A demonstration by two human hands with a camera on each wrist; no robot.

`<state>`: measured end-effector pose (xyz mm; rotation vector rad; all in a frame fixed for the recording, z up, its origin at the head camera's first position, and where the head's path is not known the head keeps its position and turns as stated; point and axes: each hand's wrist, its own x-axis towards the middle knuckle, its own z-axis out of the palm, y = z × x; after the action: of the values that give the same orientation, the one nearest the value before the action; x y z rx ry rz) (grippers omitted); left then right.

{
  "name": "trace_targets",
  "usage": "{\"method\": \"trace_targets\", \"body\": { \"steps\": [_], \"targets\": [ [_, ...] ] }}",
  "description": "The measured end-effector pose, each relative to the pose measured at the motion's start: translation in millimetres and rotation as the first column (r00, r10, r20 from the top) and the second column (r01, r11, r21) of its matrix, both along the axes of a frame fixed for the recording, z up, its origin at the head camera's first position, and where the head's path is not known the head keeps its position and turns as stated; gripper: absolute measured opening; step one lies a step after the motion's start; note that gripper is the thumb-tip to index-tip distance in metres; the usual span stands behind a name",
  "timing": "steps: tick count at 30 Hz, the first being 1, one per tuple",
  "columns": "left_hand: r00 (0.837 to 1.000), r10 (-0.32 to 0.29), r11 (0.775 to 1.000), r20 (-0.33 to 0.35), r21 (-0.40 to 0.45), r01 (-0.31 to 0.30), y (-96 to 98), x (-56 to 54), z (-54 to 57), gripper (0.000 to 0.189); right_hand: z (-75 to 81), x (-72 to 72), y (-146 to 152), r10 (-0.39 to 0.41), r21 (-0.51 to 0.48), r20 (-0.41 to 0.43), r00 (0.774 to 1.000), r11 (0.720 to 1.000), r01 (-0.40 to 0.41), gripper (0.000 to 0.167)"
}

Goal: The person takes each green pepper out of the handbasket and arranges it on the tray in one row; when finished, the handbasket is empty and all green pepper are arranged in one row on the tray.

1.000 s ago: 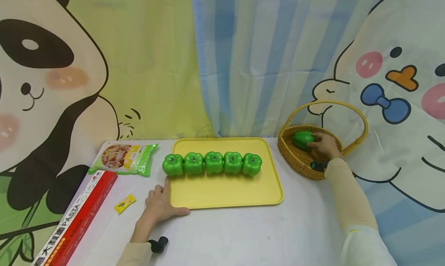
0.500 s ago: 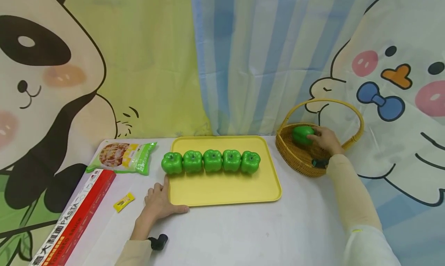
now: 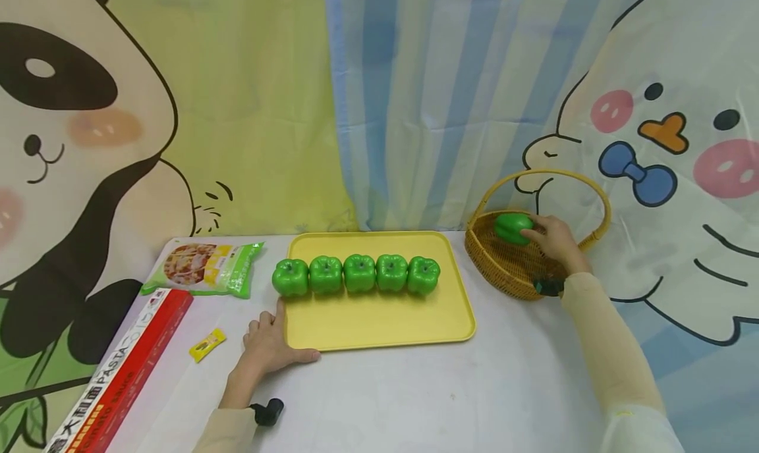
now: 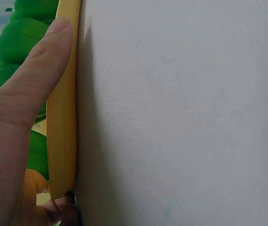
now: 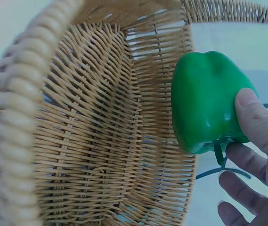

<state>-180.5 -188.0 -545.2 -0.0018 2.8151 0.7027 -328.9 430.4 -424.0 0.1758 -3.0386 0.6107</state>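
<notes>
My right hand (image 3: 556,239) pinches a green bell pepper (image 3: 512,228) between thumb and fingers, at the wicker basket (image 3: 495,275). In the right wrist view this bell pepper (image 5: 207,101) overlaps the basket's side wall, its stem toward my fingers; the basket's woven bottom shows bare. My left hand (image 3: 269,344) spreads around the near left corner of the yellow tray (image 3: 379,324), index finger along the left edge and thumb along the front. In the left wrist view the thumb (image 4: 42,61) lies against the rim. Several green bell peppers (image 3: 359,273) stand in a row on the tray.
Left of the tray lie a green and white food bag (image 3: 204,268), a long red pasta box (image 3: 124,367) and a small yellow packet (image 3: 207,345). The basket's tall arched handle (image 3: 551,172) rises over it. A printed curtain (image 3: 403,110) hangs behind the table.
My right hand has lifted the bell pepper slightly within the basket, toward its upper rim. The left hand keeps its place at the tray corner. The head view has shifted a little.
</notes>
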Motion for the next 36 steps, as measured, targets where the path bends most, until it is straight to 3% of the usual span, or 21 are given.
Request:
{"method": "trace_targets", "body": {
  "steps": [8, 21, 30, 36],
  "targets": [
    [1.0, -0.009, 1.0, -0.002, -0.001, 0.009, -1.3, 0.8, 0.9, 0.154, 2.6, 18.7, -6.5, 0.008, -0.03, -0.062, 0.998, 0.999, -0.01, 0.065],
    [1.0, -0.014, 1.0, -0.011, 0.001, 0.014, -2.3, 2.8, 0.0, 0.154, 13.8, 50.8, -28.1, -0.001, -0.104, -0.052, 0.999, 0.995, -0.005, 0.067],
    [1.0, -0.02, 1.0, -0.017, -0.005, 0.02, -3.8, 3.4, 0.4, 0.153, 14.4, 66.2, -47.9, 0.072, -0.102, -0.134, 0.988, 0.991, -0.086, 0.059],
    [0.999, -0.027, 1.0, -0.023, -0.003, 0.027, -3.6, 2.8, 0.1, 0.153, 16.8, 75.3, -61.2, 0.113, -0.155, -0.119, 0.986, 0.979, -0.131, 0.054]
  ]
}}
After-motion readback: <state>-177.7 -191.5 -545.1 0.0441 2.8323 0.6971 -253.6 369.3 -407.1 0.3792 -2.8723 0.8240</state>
